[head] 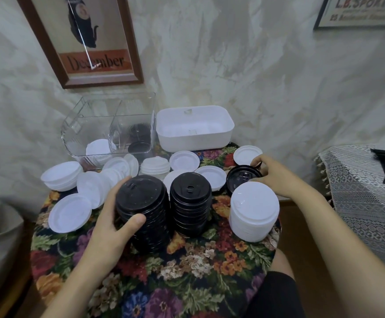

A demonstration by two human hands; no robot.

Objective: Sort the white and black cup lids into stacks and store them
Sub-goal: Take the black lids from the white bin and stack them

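Near the worktop's [186, 271] front edge, left fingers [136, 221] gripped a tall black plastic lid stack [145, 203]; right fingers [259, 160] pinched one black lid [242, 180]; white lids [69, 213] lay unstacked.

Left black stack [141, 203], second black stack [190, 203] and black lid [242, 177], all glossy. White stack [254, 210] and loose white lids [69, 213], plain matte. Bench cloth [186, 271] dark, with red, orange, purple and blue flowers and green leaves. Clear bin [108, 125]; plain white tub [195, 127]. Off-white lace cloth [365, 191], diamond-patterned. Brown frame [104, 80], black figure on pale ground, orange band [95, 61] lettered in black. Mottled cream wall [232, 65].
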